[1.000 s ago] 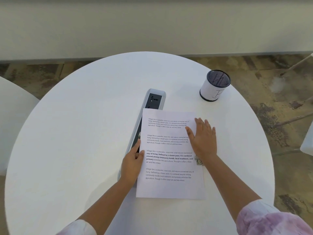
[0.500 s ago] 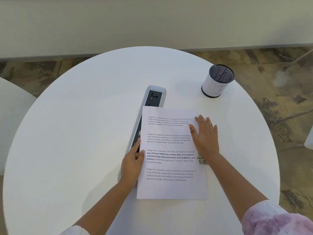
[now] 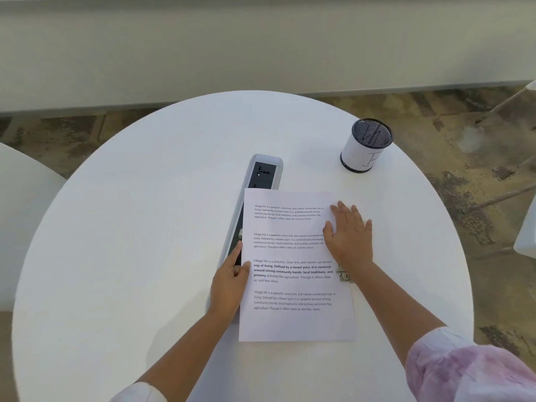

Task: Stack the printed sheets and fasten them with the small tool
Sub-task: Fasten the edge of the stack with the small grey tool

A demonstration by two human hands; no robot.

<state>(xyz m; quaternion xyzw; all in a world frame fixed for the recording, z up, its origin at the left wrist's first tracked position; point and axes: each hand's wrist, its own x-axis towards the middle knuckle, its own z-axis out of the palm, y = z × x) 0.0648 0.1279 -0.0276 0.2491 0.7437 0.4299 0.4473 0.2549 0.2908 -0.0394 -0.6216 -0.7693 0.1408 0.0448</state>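
Fingers: my right hand lies flat on the sheets; left hand pinches their edge.
Left: fastening; small tool lies untouched, frame centre-right.

Printed sheets lie on table, right of power strip.

White printed sheets flat on the table, small metal stapler at their right edge
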